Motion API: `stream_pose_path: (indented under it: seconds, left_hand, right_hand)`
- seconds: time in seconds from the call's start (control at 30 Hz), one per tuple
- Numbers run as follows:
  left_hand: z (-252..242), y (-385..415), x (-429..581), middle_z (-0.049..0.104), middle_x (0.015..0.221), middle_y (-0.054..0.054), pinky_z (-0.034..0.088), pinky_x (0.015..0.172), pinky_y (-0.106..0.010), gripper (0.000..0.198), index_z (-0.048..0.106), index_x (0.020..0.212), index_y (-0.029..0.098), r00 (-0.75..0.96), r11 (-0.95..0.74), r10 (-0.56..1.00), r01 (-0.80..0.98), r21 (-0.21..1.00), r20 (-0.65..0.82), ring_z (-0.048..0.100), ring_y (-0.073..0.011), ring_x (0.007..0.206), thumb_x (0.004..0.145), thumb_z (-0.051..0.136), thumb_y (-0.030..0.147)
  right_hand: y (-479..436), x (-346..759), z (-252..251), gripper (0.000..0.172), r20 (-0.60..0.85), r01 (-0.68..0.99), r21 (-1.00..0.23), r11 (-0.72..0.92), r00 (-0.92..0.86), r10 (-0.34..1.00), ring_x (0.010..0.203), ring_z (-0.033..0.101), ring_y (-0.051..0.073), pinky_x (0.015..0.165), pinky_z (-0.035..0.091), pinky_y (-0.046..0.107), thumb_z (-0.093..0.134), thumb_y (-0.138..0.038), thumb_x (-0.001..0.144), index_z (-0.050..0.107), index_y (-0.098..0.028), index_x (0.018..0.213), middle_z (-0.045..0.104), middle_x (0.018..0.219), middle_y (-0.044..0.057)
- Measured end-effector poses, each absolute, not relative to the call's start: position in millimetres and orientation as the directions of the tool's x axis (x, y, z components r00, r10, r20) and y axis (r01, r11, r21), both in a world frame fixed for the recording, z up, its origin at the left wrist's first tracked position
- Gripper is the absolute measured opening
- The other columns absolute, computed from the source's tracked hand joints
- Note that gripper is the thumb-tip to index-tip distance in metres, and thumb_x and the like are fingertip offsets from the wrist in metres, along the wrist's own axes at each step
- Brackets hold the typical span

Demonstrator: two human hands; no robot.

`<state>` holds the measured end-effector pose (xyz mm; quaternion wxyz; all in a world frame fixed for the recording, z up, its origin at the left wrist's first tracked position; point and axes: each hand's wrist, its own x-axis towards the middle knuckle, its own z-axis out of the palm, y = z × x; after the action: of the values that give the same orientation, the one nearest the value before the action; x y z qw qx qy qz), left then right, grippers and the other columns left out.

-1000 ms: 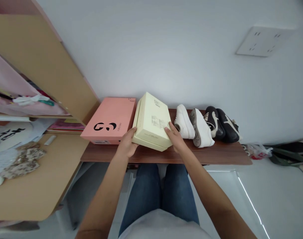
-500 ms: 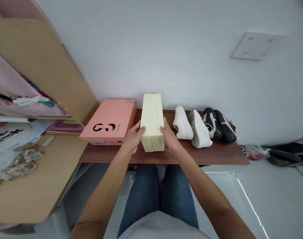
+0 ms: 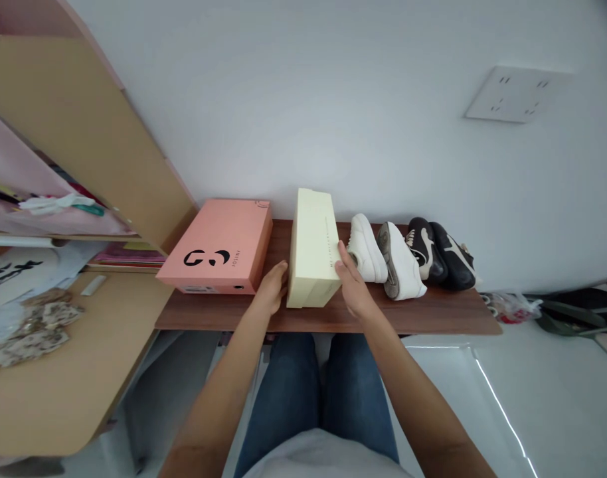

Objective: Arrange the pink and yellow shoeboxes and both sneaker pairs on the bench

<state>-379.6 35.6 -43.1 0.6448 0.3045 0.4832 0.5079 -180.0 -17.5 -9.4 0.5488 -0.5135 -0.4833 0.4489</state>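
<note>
A cream shoebox [image 3: 313,242] with small lettering sits between my hands on a brown wooden board [image 3: 204,317]. Its lid leans a little to the right, so a strip of its left side shows. My right hand [image 3: 356,289] grips the box's right edge, thumb near the top face and fingers along the side. My left hand [image 3: 271,289] is just off the lower left side, fingers loosely bent and apart from the box. A pink shoebox [image 3: 218,239] lies flat to the left. White sneakers [image 3: 368,249] stand close beyond my right hand.
Farther right on the board is a pair of black shoes [image 3: 437,255]. The wall carries a socket plate [image 3: 517,94]. At left stands a desk [image 3: 109,345] with papers and cloth scrunchies [image 3: 39,325]. Bags [image 3: 517,307] lie on the floor at right.
The cream shoebox has shifted right and its top leans that way. My left hand has let go of its left side, while my right hand has moved slightly right with it.
</note>
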Motion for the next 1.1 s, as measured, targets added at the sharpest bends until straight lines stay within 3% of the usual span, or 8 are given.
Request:
stream_pose_path:
  seconds: [0.17,0.3,0.47,0.6,0.77,1.1]
  left_hand:
    - [-64.3,33.3,-369.9,0.076,0.103,-0.013,0.058,0.079,-0.033,0.033,0.07,0.105,0.014,0.095,0.463,0.877,-0.425,0.777,-0.471,0.073,-0.0252,0.096,0.083,0.076,0.039]
    - [-60.0,27.1,-369.3,0.077,0.1,-0.011,0.058,0.073,-0.031,0.031,0.07,0.106,0.014,0.085,0.426,0.891,-0.498,0.755,-0.447,0.074,-0.0243,0.092,0.086,0.071,0.038]
    - [-33.9,16.3,-379.3,0.075,0.118,-0.011,0.058,0.09,-0.034,0.043,0.065,0.124,0.017,0.062,0.267,0.958,-0.55,0.791,-0.28,0.07,-0.0259,0.109,0.085,0.07,0.034]
    - [-9.3,13.1,-386.3,0.071,0.129,-0.012,0.055,0.098,-0.038,0.058,0.061,0.136,0.018,0.015,0.178,0.98,-0.499,0.848,-0.197,0.066,-0.0287,0.12,0.081,0.073,0.032]
    - [7.9,16.4,-386.3,0.071,0.129,-0.009,0.054,0.102,-0.039,0.064,0.059,0.142,0.022,-0.058,0.134,0.983,-0.433,0.891,-0.176,0.065,-0.0277,0.121,0.079,0.072,0.024]
    - [-4.7,27.5,-393.0,0.072,0.128,-0.008,0.054,0.103,-0.037,0.06,0.065,0.137,0.023,-0.137,0.183,0.959,-0.366,0.913,-0.247,0.067,-0.0252,0.119,0.078,0.072,0.018]
  right_hand:
    - [-19.1,-157.6,-16.5,0.071,0.058,-0.111,-0.991,0.075,0.145,0.988,0.153,0.032,0.023,0.127,0.024,0.048,0.057,-0.069,0.09,0.05,-0.033,0.15,0.041,0.162,-0.001]
    - [-19.2,-148.6,-21.6,0.065,0.077,-0.101,-0.99,0.094,0.157,0.985,0.152,0.034,0.025,0.125,0.028,0.05,0.062,-0.068,0.087,0.061,-0.031,0.141,0.043,0.16,0.001]
    - [-20.6,-146.4,-19.1,0.064,0.075,-0.011,-0.997,0.08,0.221,0.972,0.152,0.033,0.027,0.126,0.025,0.051,0.062,-0.071,0.085,0.065,-0.032,0.136,0.045,0.16,0.001]
    - [-16.8,-146.1,-9.7,0.067,0.1,0.047,-0.994,0.094,0.149,0.984,0.144,0.046,0.029,0.125,0.028,0.049,0.054,-0.076,0.088,0.069,-0.028,0.131,0.062,0.145,0.004]
    - [-13.0,-152.2,-9.0,0.066,0.047,0.08,-0.996,0.041,0.072,0.996,0.124,0.062,0.032,0.113,0.044,0.047,0.06,-0.074,0.085,0.072,-0.025,0.127,0.072,0.128,0.006]
    - [-8.2,-168.1,-41.8,0.061,-0.034,-0.056,-0.998,-0.029,0.088,0.996,0.115,0.065,0.031,0.105,0.049,0.047,0.062,-0.067,0.084,0.073,-0.019,0.119,0.075,0.121,0.009]
